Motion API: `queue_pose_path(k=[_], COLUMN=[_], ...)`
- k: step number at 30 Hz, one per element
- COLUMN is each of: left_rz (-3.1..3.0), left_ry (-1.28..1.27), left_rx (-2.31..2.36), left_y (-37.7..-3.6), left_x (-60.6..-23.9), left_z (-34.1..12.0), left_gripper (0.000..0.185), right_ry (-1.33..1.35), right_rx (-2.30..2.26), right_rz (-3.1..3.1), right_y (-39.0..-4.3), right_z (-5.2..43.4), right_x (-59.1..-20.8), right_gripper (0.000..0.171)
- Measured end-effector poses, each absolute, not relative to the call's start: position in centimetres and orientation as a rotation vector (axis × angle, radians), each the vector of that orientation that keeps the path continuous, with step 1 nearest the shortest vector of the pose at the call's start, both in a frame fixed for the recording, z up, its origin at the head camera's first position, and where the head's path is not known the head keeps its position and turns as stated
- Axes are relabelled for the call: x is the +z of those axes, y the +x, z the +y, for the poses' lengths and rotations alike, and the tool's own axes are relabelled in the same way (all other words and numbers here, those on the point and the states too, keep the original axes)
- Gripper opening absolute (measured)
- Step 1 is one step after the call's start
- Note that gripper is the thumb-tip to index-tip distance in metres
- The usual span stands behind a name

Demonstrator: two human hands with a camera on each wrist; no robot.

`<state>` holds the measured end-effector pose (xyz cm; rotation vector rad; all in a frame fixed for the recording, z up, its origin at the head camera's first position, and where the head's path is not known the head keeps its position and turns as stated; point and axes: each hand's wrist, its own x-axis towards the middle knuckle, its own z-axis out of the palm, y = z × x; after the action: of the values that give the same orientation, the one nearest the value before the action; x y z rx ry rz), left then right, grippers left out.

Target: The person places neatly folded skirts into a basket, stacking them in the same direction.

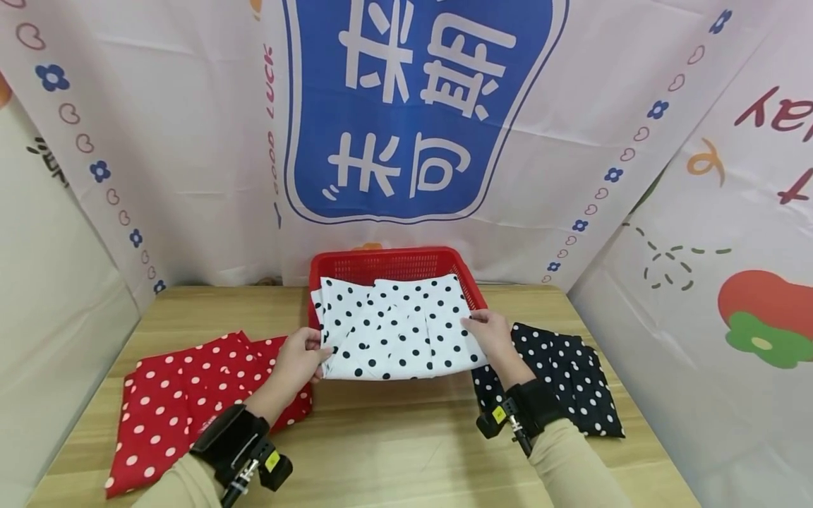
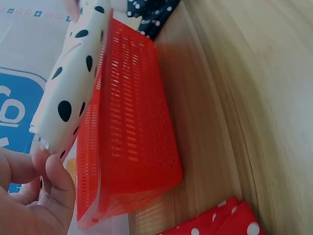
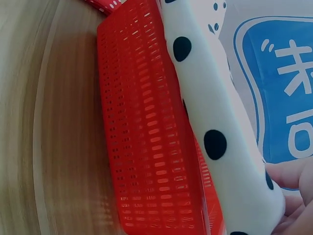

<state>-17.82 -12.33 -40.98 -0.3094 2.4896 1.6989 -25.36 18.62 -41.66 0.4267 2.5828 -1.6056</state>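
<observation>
Grasping white dotted cloth by opposite side edges with left grip and right grip. Held above red basket on tabletop. Flanked by red dotted cloth at left, black dotted cloth at right.

The left hand and right hand pinch with their fingers, well apart. Both forearms reach forward, angled inward.

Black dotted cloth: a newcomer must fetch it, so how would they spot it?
On the wooden table, find the red basket. The black cloth lies right of it, partly behind the right hand. Only it is black with white dots, unlike the red cloth and white cloth.
</observation>
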Motion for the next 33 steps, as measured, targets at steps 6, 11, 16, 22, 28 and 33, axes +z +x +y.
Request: queue_pose_path(k=[6,11,16,22,28,33], left_rz=[2.452,2.432,2.422,2.396,2.389,2.401], left_ry=[-0.314,-0.311,-0.356,-0.361,-0.360,-0.375], left_rx=[1.735,1.772,1.773,1.816,1.831,1.811], left_y=[-18.3,-18.8,-19.3,-19.9,-20.6,-21.0], left_x=[-40.7,-40.5,-41.0,-41.2,-41.0,-40.8], left_z=[-12.3,-12.3,-12.4,-12.5,-12.2,-12.0], left_gripper=[0.031,0.031,0.031,0.032,0.034,0.034], right_ry=[0.416,0.397,0.384,0.352,0.357,0.359], right_rx=[-1.614,-1.623,-1.608,-1.542,-1.520,-1.529], right_rz=[2.596,2.619,2.658,2.718,2.734,2.744], right_y=[-26.1,-26.7,-27.3,-28.1,-28.7,-29.2], right_z=[18.4,18.0,17.6,17.3,17.4,17.6], right_x=[-41.4,-41.4,-41.7,-41.8,-41.6,-41.6], right_gripper=[0.039,0.039,0.036,0.034,0.034,0.034])
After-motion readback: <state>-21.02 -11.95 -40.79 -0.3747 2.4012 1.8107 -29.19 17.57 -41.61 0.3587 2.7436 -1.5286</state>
